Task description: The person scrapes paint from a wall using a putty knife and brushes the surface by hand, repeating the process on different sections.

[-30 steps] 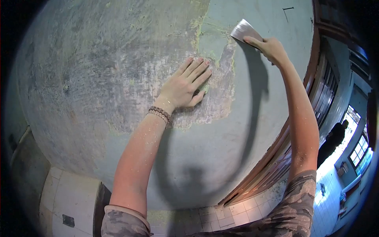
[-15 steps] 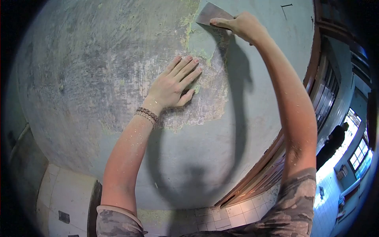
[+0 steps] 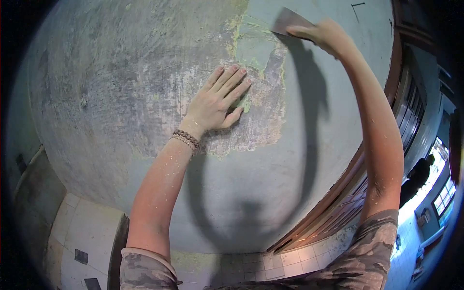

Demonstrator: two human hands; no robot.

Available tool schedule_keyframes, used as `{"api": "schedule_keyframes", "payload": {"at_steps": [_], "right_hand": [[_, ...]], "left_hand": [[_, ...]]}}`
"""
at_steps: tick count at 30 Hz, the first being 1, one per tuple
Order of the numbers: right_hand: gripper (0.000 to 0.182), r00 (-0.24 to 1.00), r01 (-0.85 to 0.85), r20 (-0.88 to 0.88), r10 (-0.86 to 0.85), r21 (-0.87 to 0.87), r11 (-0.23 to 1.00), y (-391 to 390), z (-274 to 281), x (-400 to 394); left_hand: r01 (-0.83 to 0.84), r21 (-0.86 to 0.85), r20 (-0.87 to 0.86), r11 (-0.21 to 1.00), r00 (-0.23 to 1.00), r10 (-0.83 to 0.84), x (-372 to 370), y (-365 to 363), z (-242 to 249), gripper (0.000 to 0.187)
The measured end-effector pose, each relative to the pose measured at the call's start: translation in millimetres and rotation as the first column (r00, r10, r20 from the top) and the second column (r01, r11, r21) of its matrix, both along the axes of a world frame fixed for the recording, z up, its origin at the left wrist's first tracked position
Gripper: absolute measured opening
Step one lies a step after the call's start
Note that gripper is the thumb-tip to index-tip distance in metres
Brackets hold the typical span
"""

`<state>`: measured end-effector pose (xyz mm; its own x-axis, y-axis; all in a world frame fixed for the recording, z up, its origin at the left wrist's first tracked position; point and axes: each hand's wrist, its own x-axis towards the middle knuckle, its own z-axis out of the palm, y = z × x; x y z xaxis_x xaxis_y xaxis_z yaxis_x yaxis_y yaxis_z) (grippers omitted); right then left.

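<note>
My right hand [image 3: 330, 38] grips a wide flat putty knife [image 3: 291, 22], thumb along its face, its blade pointing left near the top of the wall. The blade overlaps the pale green paint [image 3: 348, 92], just right of the ragged paint edge. My left hand [image 3: 212, 100] lies flat with fingers spread on the stripped grey patch [image 3: 145, 82], where bare plaster shows. A braided bracelet [image 3: 186, 139] circles the left wrist, and pale flakes dot the forearm. Shadows of both arms fall across the wall.
A nail [image 3: 357, 4] sticks out at the upper right. Brown wooden door framing [image 3: 324, 203] borders the wall on the right. Tiled floor [image 3: 299, 261] runs below, and a pale tiled block [image 3: 92, 232] stands at lower left. A person [image 3: 416, 179] in dark clothes is far right by a bright opening.
My right hand and the putty knife have moved right, away from the ragged paint edge. My left hand stays flat on the same patch. The view has shifted slightly.
</note>
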<state>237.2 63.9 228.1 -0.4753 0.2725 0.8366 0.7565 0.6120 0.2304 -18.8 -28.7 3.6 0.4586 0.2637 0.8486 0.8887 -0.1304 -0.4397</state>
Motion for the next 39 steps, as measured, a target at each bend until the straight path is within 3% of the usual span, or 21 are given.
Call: {"api": "schedule_keyframes", "payload": {"at_steps": [1,3,6,7,10,14,15,18,19,20,23,25,27,28,29,30,31,32,34,37,39], "right_hand": [[0.095,1.0,-0.003,0.01,0.003,0.011,1.0,-17,0,-5],[0.085,0.966,0.259,0.016,-0.26,-0.15,0.954,-47,-7,-10],[0.087,0.993,0.117,-0.016,-0.118,-0.062,0.991,-59,-16,-50],[0.095,0.997,0.037,-0.07,-0.03,0.111,0.993,-44,-23,-62],[0.092,0.999,0.015,0.031,-0.017,0.068,0.998,-29,-15,-17],[0.092,0.999,0.032,-0.023,-0.034,-0.113,0.993,-18,-19,13],[0.093,0.998,0.019,-0.053,-0.019,-0.008,1.0,-10,-23,2],[0.092,0.999,0.016,-0.044,-0.017,-0.02,1.0,-23,-39,-34],[0.077,0.995,0.103,0.016,-0.102,-0.223,0.969,-57,-46,-30],[0.077,0.995,0.097,0.02,-0.095,-0.223,0.97,-56,-59,-20],[0.064,0.965,-0.254,-0.196,0.172,-0.547,0.798,-40,-125,16],[0.05,0.877,-0.475,-0.38,0.295,-0.588,0.655,-50,-204,40],[0.036,0.763,-0.645,-0.641,0.088,-0.744,0.172,-68,-279,50],[0.029,0.742,-0.67,-0.664,0.096,-0.731,0.129,-79,-315,54],[0.025,0.668,-0.732,-0.645,0.37,-0.66,0.17,-30,-412,56],[0.019,0.574,-0.804,-0.819,-0.007,-0.562,-0.197,-88,-406,54],[0.018,0.602,-0.772,-0.796,-0.068,-0.557,-0.306,-104,-431,51],[0.017,0.63,-0.736,-0.766,-0.126,-0.537,-0.412,-116,-454,51],[0.017,0.622,-0.714,-0.777,-0.097,-0.511,-0.479,-141,-483,53],[0.024,0.567,-0.732,-0.82,-0.082,-0.455,-0.507,-152,-478,57],[0.032,0.529,-0.761,-0.844,-0.086,-0.427,-0.489,-160,-457,61]], "left_hand": [[0.0,0.01,0.009,1.0,1.0,0.0,1,0,1,0.07],[-0.009,0.013,0.019,1.0,1.0,0.009,2,0,0,0.07],[-0.024,0.012,0.013,1.0,1.0,0.024,1,1,2,0.07],[-0.031,0.012,0.01,0.999,0.999,0.031,1,1,0,0.069],[-0.038,0.022,0.022,0.999,0.999,0.038,-2,4,-3,0.069],[-0.035,0.017,0.036,0.999,0.999,0.035,1,2,-5,0.069],[-0.039,0.018,0.033,0.999,0.999,0.038,0,3,-5,0.068],[-0.033,0.029,0.061,0.999,0.998,0.031,0,3,-1,0.066],[-0.02,0.045,0.09,0.999,0.996,0.016,1,2,-1,0.065],[-0.027,0.044,0.093,0.999,0.995,0.023,3,1,-2,0.065],[0.07,0.132,0.228,0.989,0.969,-0.099,20,-4,-12,0.055],[0.234,0.289,0.53,0.928,0.769,-0.358,54,-17,-41,0.04],[0.271,0.318,0.768,0.909,0.489,-0.414,97,-35,-86,0.026],[0.378,0.266,0.891,0.887,0.255,-0.376,122,-54,-105,0.028],[0.373,0.196,0.925,0.907,0.237,-0.297,134,-58,-134,0.032],[0.465,0.147,0.98,0.873,0.051,-0.192,148,-62,-162,0.032],[0.557,0.119,0.99,0.822,-0.125,-0.059,161,-67,-186,0.033],[0.543,0.116,0.99,0.832,-0.128,-0.055,170,-74,-203,0.033],[0.686,0.307,0.837,0.66,-0.524,0.155,180,-84,-222,0.032],[0.616,0.437,0.751,0.656,-0.651,0.11,178,-84,-198,0.03],[0.643,0.445,0.788,0.624,-0.612,0.069,178,-79,-159,0.031]]}}
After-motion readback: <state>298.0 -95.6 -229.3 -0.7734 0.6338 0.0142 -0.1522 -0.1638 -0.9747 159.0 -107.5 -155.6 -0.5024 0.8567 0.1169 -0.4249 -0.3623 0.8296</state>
